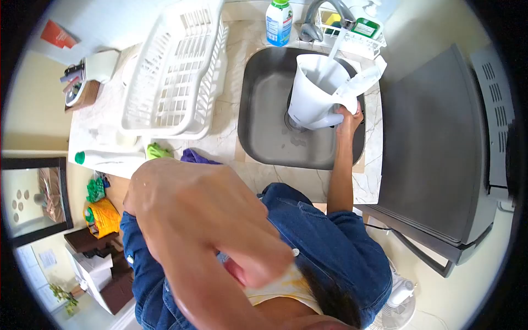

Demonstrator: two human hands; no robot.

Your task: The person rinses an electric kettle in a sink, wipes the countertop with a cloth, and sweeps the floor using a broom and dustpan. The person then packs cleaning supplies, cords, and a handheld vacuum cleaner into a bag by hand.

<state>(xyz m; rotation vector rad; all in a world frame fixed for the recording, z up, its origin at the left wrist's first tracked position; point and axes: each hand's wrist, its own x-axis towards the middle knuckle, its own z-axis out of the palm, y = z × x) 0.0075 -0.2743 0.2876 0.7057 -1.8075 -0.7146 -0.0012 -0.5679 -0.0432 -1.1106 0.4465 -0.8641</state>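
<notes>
My right hand (350, 120) is closed around the handle of a white kettle (311, 96), held tilted inside the sink (264, 132). Its lid (363, 80) stands open toward the right. Water (335, 47) runs from the faucet (344, 16) into the kettle's mouth. Close to the camera, my left hand (203, 209) is raised in front of my chest, slightly blurred. Its fingers curl inward, and I see nothing held in them; part of the palm side is hidden.
A white dish rack (165, 71) stands left of the sink. Behind the sink are a blue bottle (279, 25) and a caddy (360, 41) with a soap bottle. A white bottle (110, 158) and purple cloth (198, 156) lie near the counter's front. A dark fridge (429, 143) stands right.
</notes>
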